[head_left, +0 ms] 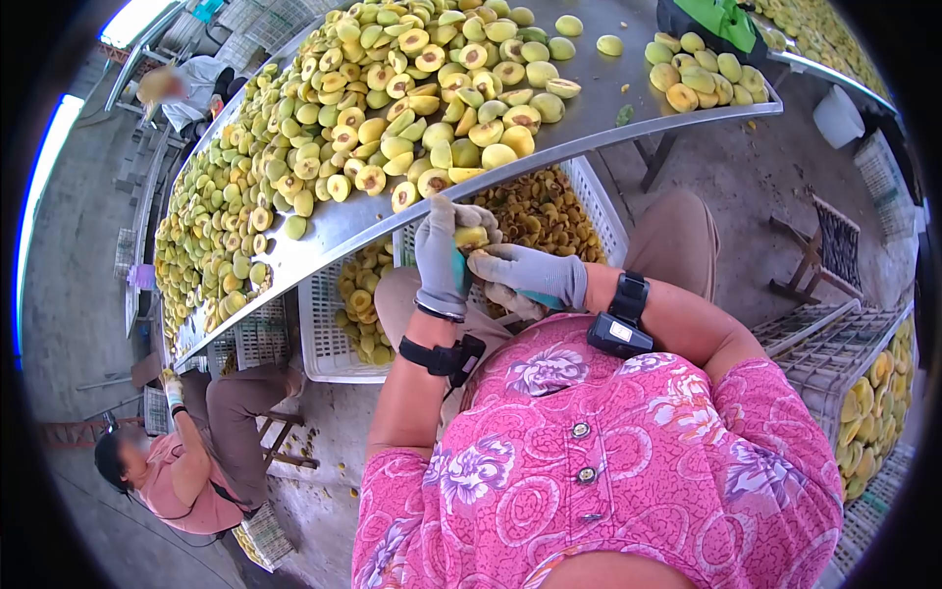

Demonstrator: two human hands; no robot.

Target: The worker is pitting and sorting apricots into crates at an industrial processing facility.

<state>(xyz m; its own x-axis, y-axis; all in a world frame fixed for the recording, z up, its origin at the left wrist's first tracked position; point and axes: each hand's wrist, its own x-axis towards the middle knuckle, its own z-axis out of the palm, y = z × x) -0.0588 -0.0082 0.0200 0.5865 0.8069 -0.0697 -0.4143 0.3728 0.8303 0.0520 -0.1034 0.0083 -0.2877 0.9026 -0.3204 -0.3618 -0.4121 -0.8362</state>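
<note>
Both my hands wear grey gloves and meet just below the metal table's edge. My left hand [442, 257] is closed around a yellow-green fruit piece [471, 238]. My right hand [530, 275] touches the lower side of that piece with its fingers pressed together; whatever sits between them is too small to make out. Beneath my hands is a white crate [599, 208] with brown-orange pieces [542, 214] in it. Halved fruits [392, 108] with brown centres are heaped on the metal table [589, 133] ahead.
Left of my knees, a white crate [316, 339] holds fruit halves. A seated person [182, 471] is at the lower left, another person [191, 93] at the upper left. To the right are a stool [829, 250], a white bucket [839, 116] and stacked crates [819, 344].
</note>
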